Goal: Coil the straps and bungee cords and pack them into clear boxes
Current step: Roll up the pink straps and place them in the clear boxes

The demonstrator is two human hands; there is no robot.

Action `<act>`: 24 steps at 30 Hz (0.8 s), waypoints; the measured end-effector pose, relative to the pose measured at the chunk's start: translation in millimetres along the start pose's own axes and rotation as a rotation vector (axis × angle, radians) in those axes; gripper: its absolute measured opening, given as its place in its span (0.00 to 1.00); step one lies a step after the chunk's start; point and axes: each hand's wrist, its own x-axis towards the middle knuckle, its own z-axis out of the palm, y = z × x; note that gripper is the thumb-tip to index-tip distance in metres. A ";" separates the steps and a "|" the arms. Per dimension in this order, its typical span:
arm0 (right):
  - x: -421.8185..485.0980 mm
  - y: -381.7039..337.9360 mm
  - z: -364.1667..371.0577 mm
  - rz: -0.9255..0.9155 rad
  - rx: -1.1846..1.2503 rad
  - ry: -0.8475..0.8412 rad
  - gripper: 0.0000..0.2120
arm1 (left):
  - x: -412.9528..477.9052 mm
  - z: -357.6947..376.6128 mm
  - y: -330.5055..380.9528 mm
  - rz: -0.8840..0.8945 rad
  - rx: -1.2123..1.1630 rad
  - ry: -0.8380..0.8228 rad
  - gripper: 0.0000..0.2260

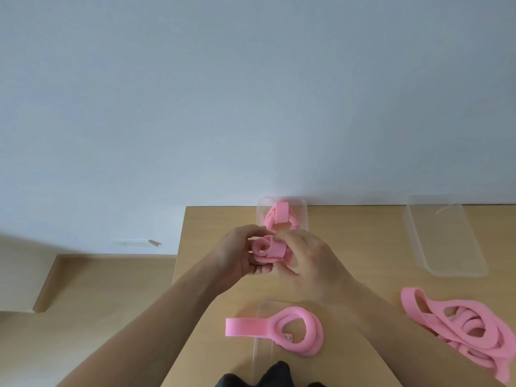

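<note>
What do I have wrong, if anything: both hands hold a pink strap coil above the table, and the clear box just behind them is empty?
The clear box just behind the hands is not empty: the head view shows a coiled pink strap already in it. The rest stands: left hand and right hand both hold a pink strap coil above the table.

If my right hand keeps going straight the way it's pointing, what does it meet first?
The soft pink strap coil your right hand grips; just beyond it, probably your left hand, holding the coil's other side, though depth is unclear.
</note>
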 end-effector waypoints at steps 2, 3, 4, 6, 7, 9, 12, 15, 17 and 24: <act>2.8 7.0 -1.6 0.035 -0.003 0.063 0.17 | -1.3 0.5 1.5 0.097 0.099 0.085 0.12; 4.3 11.8 -2.1 0.048 -0.027 0.077 0.18 | -0.8 -1.2 0.9 0.165 0.184 0.174 0.10; 6.2 16.6 -2.3 0.054 -0.063 0.077 0.18 | 1.2 -4.0 -0.8 0.234 0.287 0.277 0.07; 10.2 24.0 1.0 0.032 -0.143 0.047 0.18 | 7.4 -11.7 -7.0 0.308 0.489 0.424 0.03; 12.2 26.2 4.7 0.011 -0.183 0.023 0.18 | 9.9 -14.4 -10.3 0.303 0.563 0.443 0.02; 16.1 28.3 12.7 -0.021 -0.257 -0.028 0.18 | 14.0 -16.6 -16.6 0.265 0.645 0.416 0.03; 19.0 30.8 22.6 -0.007 -0.303 -0.073 0.18 | 15.8 -16.5 -21.1 0.250 0.679 0.383 0.04; 19.0 34.0 30.0 0.027 -0.296 -0.067 0.15 | 17.7 -18.7 -23.5 0.271 0.689 0.384 0.02; 20.0 36.1 33.5 0.058 -0.275 -0.053 0.14 | 19.0 -20.3 -23.5 0.275 0.697 0.382 0.02; 21.8 21.3 29.8 0.093 -0.348 -0.156 0.05 | 15.0 -26.8 -30.6 0.369 0.819 0.401 0.06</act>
